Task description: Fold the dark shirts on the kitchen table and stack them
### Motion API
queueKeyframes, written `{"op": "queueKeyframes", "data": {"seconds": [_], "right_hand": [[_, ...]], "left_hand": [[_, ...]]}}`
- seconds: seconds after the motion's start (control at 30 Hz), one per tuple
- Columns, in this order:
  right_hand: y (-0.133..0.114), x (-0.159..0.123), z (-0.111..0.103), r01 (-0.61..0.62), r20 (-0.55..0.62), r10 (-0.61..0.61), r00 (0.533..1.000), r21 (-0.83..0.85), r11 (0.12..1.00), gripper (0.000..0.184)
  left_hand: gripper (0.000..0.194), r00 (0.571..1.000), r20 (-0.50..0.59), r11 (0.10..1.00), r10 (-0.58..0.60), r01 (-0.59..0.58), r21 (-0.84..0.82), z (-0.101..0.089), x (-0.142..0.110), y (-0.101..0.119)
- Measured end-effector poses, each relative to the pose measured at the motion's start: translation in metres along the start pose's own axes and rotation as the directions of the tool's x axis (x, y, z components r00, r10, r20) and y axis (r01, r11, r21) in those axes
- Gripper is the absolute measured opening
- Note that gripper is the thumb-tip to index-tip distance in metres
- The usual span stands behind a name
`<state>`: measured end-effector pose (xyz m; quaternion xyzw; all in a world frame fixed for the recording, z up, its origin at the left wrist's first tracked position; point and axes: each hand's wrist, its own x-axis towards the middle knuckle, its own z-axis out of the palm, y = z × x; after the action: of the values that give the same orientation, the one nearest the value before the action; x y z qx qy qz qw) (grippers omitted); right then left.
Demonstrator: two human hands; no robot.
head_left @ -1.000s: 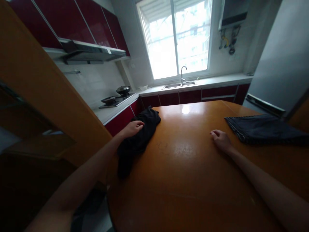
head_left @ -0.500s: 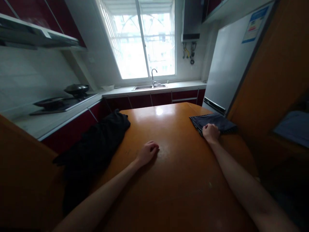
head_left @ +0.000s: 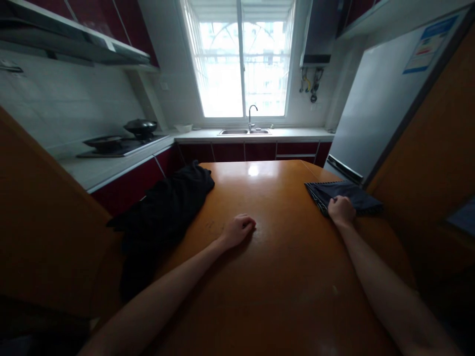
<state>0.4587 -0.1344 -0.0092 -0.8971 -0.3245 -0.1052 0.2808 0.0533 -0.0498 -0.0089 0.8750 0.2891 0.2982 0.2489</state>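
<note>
My left hand rests on its side on the wooden table. Its fingers are curled in, with nothing visible in them. To its left, a rumpled black garment lies over the table's left edge. My right hand is closed at the near side of a folded dark blue-grey cloth with a striped or stitched border. A crease in the cloth runs to the fingers, which seem to pinch its top layer. My right fingertips are partly hidden.
Beyond the table, a white counter carries a sink with a faucet. At the left stands a stove with a pan and a lidded wok. A silver fridge is close on the right.
The view has turned left, so everything appears farther right. A crease in the folded cloth now runs to my right fingers. My left hand stays curled on the table.
</note>
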Motion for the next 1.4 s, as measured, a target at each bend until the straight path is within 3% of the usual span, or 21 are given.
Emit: {"op": "queueKeyframes", "data": {"seconds": [0.07, 0.17, 0.23, 0.3, 0.33, 0.37, 0.47, 0.5, 0.53, 0.57, 0.63, 0.7, 0.77, 0.83, 0.9, 1.0, 1.07, 1.17, 1.27, 1.33, 1.4], "right_hand": [[-0.002, 0.004, -0.003, 0.010, -0.106, 0.003, 0.994, 0.123, 0.992, 0.031], [-0.028, -0.010, -0.009, 0.183, -0.255, -0.096, 0.962, 0.346, 0.920, 0.027], [-0.056, -0.041, -0.012, 0.339, -0.261, -0.235, 0.936, 0.498, 0.798, 0.024], [-0.087, -0.087, -0.012, 0.450, -0.202, -0.429, 0.881, 0.637, 0.625, 0.020], [-0.101, -0.112, -0.013, 0.484, -0.162, -0.543, 0.824, 0.701, 0.524, 0.018], [-0.112, -0.136, -0.015, 0.488, -0.103, -0.670, 0.735, 0.767, 0.417, 0.016], [-0.134, -0.189, -0.023, 0.378, 0.025, -0.903, 0.429, 0.903, 0.205, 0.014], [-0.137, -0.197, -0.025, 0.366, 0.020, -0.928, 0.373, 0.916, 0.166, 0.015], [-0.138, -0.199, -0.027, 0.378, -0.005, -0.933, 0.360, 0.915, 0.141, 0.015], [-0.137, -0.196, -0.027, 0.412, -0.040, -0.920, 0.391, 0.901, 0.136, 0.016], [-0.131, -0.179, -0.023, 0.511, -0.111, -0.847, 0.520, 0.835, 0.204, 0.018], [-0.122, -0.153, -0.015, 0.601, -0.157, -0.750, 0.643, 0.710, 0.367, 0.021], [-0.111, -0.126, -0.005, 0.624, -0.158, -0.661, 0.734, 0.543, 0.563, 0.024], [-0.100, -0.105, 0.005, 0.567, -0.112, -0.575, 0.810, 0.397, 0.722, 0.029], [-0.089, -0.092, 0.015, 0.490, -0.040, -0.504, 0.863, 0.309, 0.815, 0.033], [-0.081, -0.086, 0.023, 0.463, 0.066, -0.496, 0.866, 0.272, 0.844, 0.034], [-0.082, -0.088, 0.024, 0.478, 0.092, -0.521, 0.849, 0.292, 0.829, 0.036], [-0.090, -0.095, 0.019, 0.505, 0.032, -0.553, 0.832, 0.368, 0.781, 0.036], [-0.097, -0.101, 0.008, 0.539, -0.084, -0.571, 0.817, 0.462, 0.704, 0.034], [-0.100, -0.105, 0.000, 0.571, -0.168, -0.578, 0.798, 0.518, 0.637, 0.031], [-0.102, -0.111, -0.009, 0.625, -0.252, -0.609, 0.752, 0.567, 0.536, 0.028]], "left_hand": [[0.016, 1.000, -0.004, 1.000, -0.016, 0.016, -0.018, 0.002, -0.001, -0.003], [0.015, 0.997, -0.030, 0.994, -0.067, 0.064, -0.092, 0.006, 0.000, -0.008], [0.023, 0.994, -0.060, 0.984, -0.094, 0.083, -0.160, 0.009, 0.000, -0.011], [0.045, 0.992, -0.087, 0.968, -0.097, 0.074, -0.240, 0.010, 0.000, -0.012], [0.058, 0.992, -0.086, 0.954, -0.096, 0.067, -0.293, 0.011, 0.000, -0.013], [0.068, 0.993, -0.073, 0.935, -0.096, 0.065, -0.349, 0.011, -0.001, -0.013], [0.071, 0.993, -0.051, 0.878, -0.106, 0.069, -0.474, 0.008, -0.002, -0.013], [0.067, 0.991, -0.068, 0.867, -0.114, 0.066, -0.493, 0.007, -0.002, -0.014], [0.064, 0.987, -0.095, 0.862, -0.127, 0.063, -0.503, 0.006, -0.001, -0.014], [0.062, 0.981, -0.128, 0.860, -0.147, 0.063, -0.506, 0.004, 0.000, -0.014], [0.055, 0.959, -0.188, 0.853, -0.210, 0.086, -0.514, -0.001, 0.002, -0.012], [0.048, 0.923, -0.245, 0.837, -0.295, 0.127, -0.532, -0.009, 0.006, -0.006], [0.045, 0.897, -0.293, 0.842, -0.330, 0.140, -0.521, -0.021, 0.009, 0.007], [0.038, 0.930, -0.290, 0.901, -0.226, 0.086, -0.426, -0.033, 0.010, 0.029], [0.029, 0.984, -0.177, 0.966, 0.002, -0.047, -0.253, -0.042, 0.008, 0.060], [0.023, 0.962, 0.128, 0.970, 0.243, -0.241, -0.027, -0.040, -0.003, 0.103], [0.023, 0.945, 0.228, 0.956, 0.235, -0.267, 0.120, -0.027, -0.012, 0.114], [0.020, 0.976, 0.199, 0.914, 0.086, -0.157, 0.375, -0.004, -0.019, 0.100], [0.010, 0.986, 0.164, 0.867, -0.024, -0.062, 0.494, 0.004, -0.015, 0.073], [0.019, 0.985, 0.168, 0.891, -0.042, -0.039, 0.452, 0.001, -0.009, 0.061], [0.022, 0.986, 0.132, 0.961, -0.102, 0.064, 0.270, -0.006, -0.001, 0.055]]}}
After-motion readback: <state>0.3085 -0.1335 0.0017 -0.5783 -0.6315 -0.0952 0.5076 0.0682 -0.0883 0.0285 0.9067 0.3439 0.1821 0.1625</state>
